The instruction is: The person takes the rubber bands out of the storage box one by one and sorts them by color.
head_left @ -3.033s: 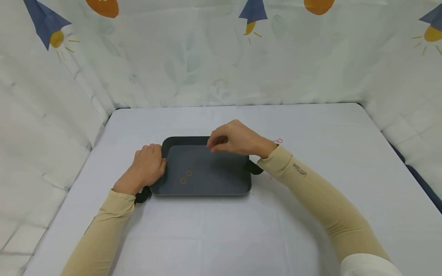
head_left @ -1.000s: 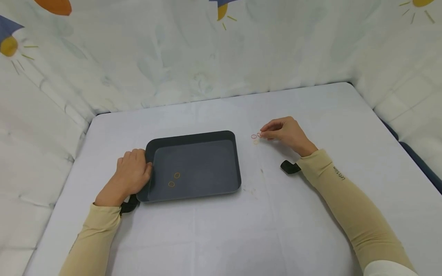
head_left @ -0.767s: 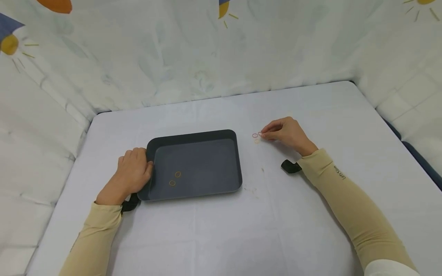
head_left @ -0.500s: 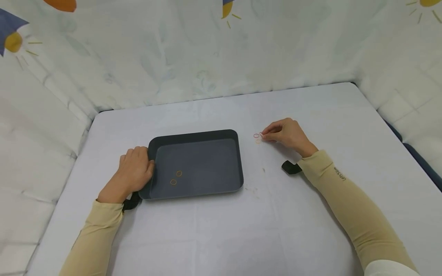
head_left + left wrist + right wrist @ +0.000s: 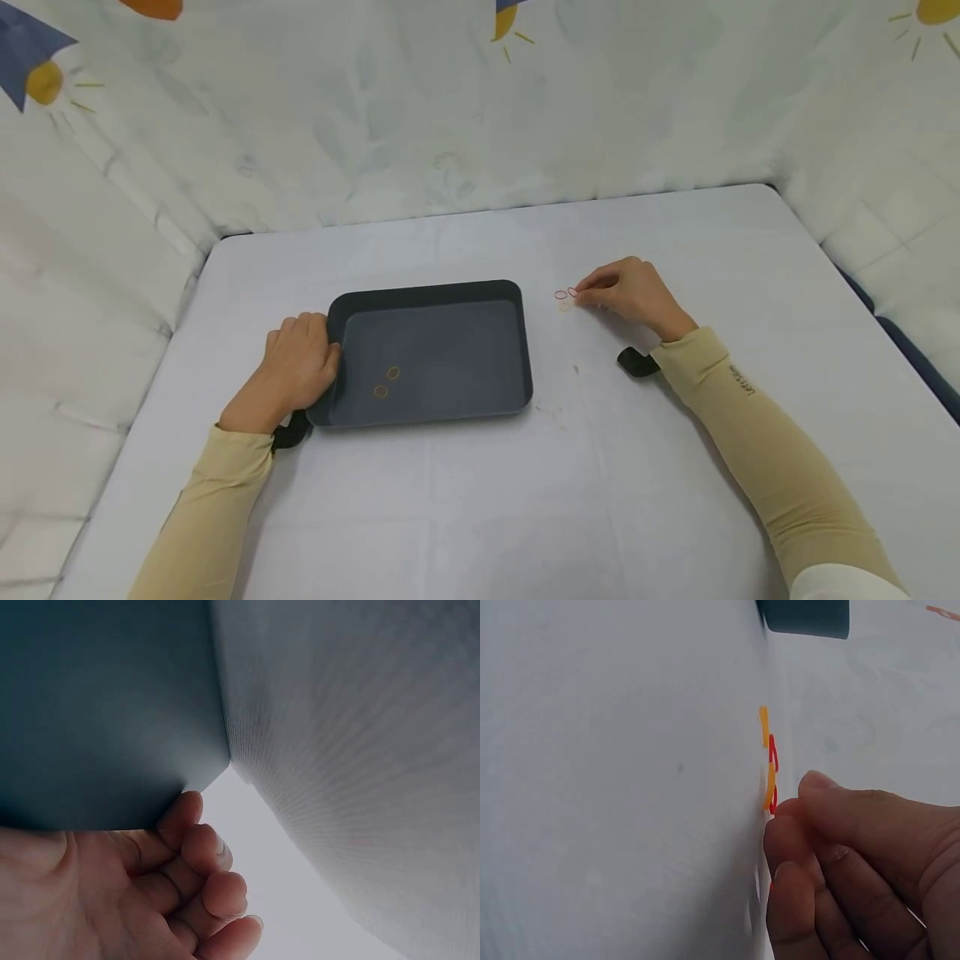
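Note:
My left hand (image 5: 296,371) grips the left wall of a dark grey rectangular tray (image 5: 450,358); in the left wrist view its fingers (image 5: 214,896) curl beside the tray's wall (image 5: 97,712). Two yellow rubber bands, one nearer (image 5: 381,392) and one farther (image 5: 393,373), lie in the tray. Right of the tray, my right hand (image 5: 630,292) has thumb and forefinger together at a red rubber band (image 5: 572,292) and seems to pinch it. Close by lie another red rubber band (image 5: 561,295) and a yellow one (image 5: 564,307). The exact contact is partly hidden behind the fingertips.
A white cloth covers the table (image 5: 480,500). Faint marks (image 5: 555,410) show on the cloth right of the tray. A patterned white curtain (image 5: 450,125) hangs behind the table and along both sides. Dark straps, left (image 5: 292,431) and right (image 5: 637,362), sit at the wrists.
Since three seconds ago my right hand has moved from above the tray to the rubber bands on its right. Over the last second it stays there. The left hand keeps its grip on the tray.

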`<state>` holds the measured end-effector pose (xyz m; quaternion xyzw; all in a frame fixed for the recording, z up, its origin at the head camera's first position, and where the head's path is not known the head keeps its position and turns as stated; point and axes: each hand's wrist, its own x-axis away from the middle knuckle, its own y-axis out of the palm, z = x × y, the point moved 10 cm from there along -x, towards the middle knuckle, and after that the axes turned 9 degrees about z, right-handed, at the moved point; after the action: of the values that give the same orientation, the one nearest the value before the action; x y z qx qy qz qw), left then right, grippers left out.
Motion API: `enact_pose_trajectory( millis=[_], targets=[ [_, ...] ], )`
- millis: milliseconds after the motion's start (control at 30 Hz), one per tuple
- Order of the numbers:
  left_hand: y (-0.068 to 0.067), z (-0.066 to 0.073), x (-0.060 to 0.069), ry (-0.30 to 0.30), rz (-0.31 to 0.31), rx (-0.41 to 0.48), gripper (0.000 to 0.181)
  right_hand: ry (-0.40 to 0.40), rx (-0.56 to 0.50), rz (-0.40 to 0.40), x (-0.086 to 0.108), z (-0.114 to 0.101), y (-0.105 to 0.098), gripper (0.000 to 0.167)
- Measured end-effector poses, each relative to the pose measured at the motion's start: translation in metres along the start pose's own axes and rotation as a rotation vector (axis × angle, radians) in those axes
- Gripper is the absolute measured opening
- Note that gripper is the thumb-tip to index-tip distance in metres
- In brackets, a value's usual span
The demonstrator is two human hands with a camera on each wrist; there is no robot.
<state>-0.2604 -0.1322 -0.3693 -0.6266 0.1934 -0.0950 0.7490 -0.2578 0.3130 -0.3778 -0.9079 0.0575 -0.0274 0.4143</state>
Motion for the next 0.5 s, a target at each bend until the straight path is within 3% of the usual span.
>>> enact_pose_trajectory(
  millis=[267,500],
  targets=[
    [0.002,0.006,-0.003,-0.003,0.002,0.001,0.023,-0.029,-0.003,-0.002,-0.003,-0.014,-0.018,0.019],
    [0.002,0.015,-0.015,0.009,-0.003,-0.011,0.022,-0.180,-0.031,-0.004,-0.007,-0.077,-0.023,0.012]
  ],
)
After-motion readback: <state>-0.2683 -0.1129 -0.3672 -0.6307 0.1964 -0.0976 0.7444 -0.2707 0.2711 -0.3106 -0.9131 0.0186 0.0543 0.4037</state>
